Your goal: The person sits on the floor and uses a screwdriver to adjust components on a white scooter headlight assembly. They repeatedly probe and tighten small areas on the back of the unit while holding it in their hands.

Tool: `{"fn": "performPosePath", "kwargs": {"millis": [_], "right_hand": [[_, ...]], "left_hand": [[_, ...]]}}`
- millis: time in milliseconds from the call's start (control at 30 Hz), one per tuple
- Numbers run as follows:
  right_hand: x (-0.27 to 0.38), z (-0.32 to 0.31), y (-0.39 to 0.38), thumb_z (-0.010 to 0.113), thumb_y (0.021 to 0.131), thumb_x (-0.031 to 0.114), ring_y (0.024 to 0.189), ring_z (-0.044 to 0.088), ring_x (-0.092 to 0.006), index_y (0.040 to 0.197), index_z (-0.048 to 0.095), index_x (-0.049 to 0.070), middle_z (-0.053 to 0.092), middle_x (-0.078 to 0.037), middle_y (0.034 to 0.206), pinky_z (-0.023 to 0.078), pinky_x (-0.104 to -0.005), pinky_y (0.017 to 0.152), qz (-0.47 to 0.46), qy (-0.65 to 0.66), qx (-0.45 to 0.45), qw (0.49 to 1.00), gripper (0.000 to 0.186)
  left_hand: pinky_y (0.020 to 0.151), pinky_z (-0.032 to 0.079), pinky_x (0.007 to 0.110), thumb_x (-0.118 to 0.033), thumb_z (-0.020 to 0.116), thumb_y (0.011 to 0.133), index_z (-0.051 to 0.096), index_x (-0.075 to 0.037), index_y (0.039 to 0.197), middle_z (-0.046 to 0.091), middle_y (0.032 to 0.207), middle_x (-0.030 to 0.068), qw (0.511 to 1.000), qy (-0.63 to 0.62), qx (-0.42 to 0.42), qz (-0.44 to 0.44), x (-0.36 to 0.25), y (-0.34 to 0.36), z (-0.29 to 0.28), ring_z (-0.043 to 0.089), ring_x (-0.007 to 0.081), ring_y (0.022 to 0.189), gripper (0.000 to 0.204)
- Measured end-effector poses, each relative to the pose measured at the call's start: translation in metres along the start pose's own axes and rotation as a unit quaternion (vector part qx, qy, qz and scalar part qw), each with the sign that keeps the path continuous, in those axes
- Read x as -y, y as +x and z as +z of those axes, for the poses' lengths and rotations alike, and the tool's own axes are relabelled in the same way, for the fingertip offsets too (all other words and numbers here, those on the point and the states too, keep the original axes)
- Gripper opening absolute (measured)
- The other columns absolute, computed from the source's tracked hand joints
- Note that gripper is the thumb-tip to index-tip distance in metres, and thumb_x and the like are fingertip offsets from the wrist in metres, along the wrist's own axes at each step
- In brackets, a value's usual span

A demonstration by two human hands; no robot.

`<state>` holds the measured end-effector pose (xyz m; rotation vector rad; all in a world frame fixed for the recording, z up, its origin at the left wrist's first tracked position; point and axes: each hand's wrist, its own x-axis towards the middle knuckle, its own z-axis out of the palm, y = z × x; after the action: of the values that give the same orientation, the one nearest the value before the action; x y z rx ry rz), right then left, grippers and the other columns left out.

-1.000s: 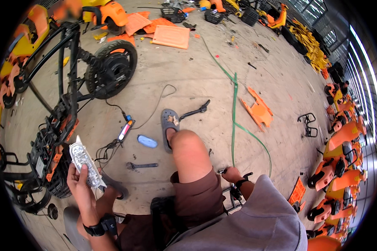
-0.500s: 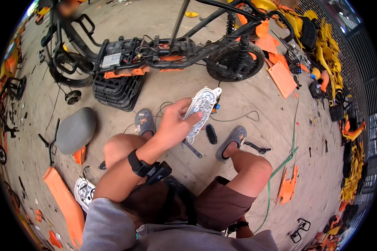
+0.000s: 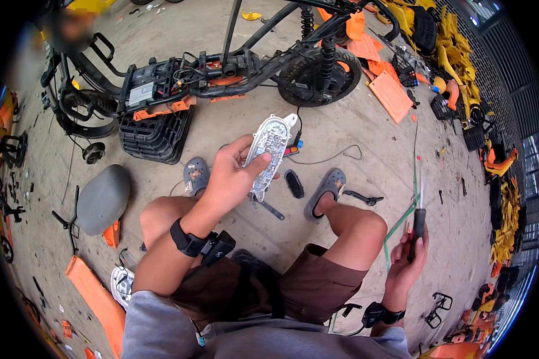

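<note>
My left hand point(image 3: 233, 173) grips an oblong silver lamp housing point(image 3: 272, 143), thumb across its front. The inside face of the housing looks bright and bumpy, with small mounting tabs round its rim. It is held above the floor between my feet. Off to the right, my right hand point(image 3: 406, 263) is wrapped round the black handle of a screwdriver point(image 3: 420, 224), whose thin shaft points up and away from me. The two hands are well apart, and the screwdriver touches nothing else. Below the lamp housing, a small dark oblong part point(image 3: 293, 183) lies on the floor.
A stripped scooter frame point(image 3: 221, 84) stands ahead, propped on a black crate point(image 3: 153, 134). A grey seat point(image 3: 103, 200) and orange panels point(image 3: 96, 299) lie to the left. Beside the right hand runs a green strap point(image 3: 401, 224). Yellow and orange body parts point(image 3: 458, 60) pile along the right wall.
My right hand has come into view from the lower right, holding the screwdriver. The left hand still holds the lamp housing, slightly further left in the picture; the whole view has shifted a little.
</note>
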<state>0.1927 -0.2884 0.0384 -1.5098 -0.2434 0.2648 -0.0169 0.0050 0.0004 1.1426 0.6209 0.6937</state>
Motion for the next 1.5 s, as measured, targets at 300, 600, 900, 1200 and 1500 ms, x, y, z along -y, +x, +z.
{"fn": "performPosePath", "kwargs": {"millis": [300, 600, 900, 1200, 1500], "right_hand": [[0.000, 0.107, -0.004, 0.050, 0.097, 0.033, 0.050, 0.044, -0.0112, 0.145, 0.037, 0.000, 0.055, -0.009, 0.078, 0.033, -0.0238, 0.045, 0.151, 0.124, 0.211, 0.958, 0.060], [-0.045, 0.126, 0.009, 0.059, 0.078, 0.013, 0.098, 0.054, -0.0233, 0.142, 0.037, 0.000, 0.058, -0.014, 0.103, 0.046, -0.0361, 0.082, 0.205, 0.264, 0.295, 0.895, 0.068], [-0.055, 0.129, -0.001, 0.066, 0.091, 0.011, 0.062, 0.055, -0.0143, 0.115, 0.056, 0.000, 0.055, -0.003, 0.076, 0.045, -0.0287, 0.056, 0.190, 0.132, 0.341, 0.911, 0.028], [-0.058, 0.134, -0.004, 0.072, 0.090, 0.009, 0.058, 0.057, -0.0064, 0.087, 0.067, 0.002, 0.062, 0.000, 0.066, 0.043, -0.0207, 0.053, 0.201, 0.144, 0.328, 0.912, 0.010], [-0.057, 0.136, -0.005, 0.072, 0.091, 0.011, 0.058, 0.057, -0.0073, 0.084, 0.066, 0.002, 0.062, -0.001, 0.065, 0.043, -0.0213, 0.053, 0.204, 0.156, 0.323, 0.911, 0.012]], "left_hand": [[0.075, 0.058, 0.030, -0.003, 0.056, 0.098, 0.053, 0.008, 0.126, 0.069, 0.106, 0.0138, 1.000, 0.001, 0.005, -0.004, 0.004, 0.002, -0.005, 0.071, 0.0212, 0.087, 0.030], [0.078, 0.056, 0.029, 0.001, 0.060, 0.095, 0.053, 0.009, 0.127, 0.070, 0.105, 0.0126, 0.991, 0.069, 0.117, 0.002, 0.003, -0.008, 0.007, 0.070, 0.0187, 0.090, 0.034], [0.075, 0.055, 0.028, 0.003, 0.062, 0.092, 0.053, 0.010, 0.127, 0.070, 0.102, 0.0131, 0.968, 0.149, 0.192, -0.058, 0.001, -0.016, 0.023, 0.070, 0.0179, 0.088, 0.036], [0.070, 0.053, 0.026, 0.001, 0.066, 0.091, 0.056, 0.010, 0.121, 0.070, 0.096, 0.0121, 0.945, 0.236, 0.222, -0.055, -0.004, -0.016, 0.024, 0.070, 0.0164, 0.084, 0.033], [0.069, 0.052, 0.026, 0.001, 0.066, 0.090, 0.056, 0.009, 0.120, 0.070, 0.094, 0.0116, 0.943, 0.243, 0.225, -0.032, -0.004, -0.016, 0.024, 0.070, 0.0157, 0.083, 0.032]]}}
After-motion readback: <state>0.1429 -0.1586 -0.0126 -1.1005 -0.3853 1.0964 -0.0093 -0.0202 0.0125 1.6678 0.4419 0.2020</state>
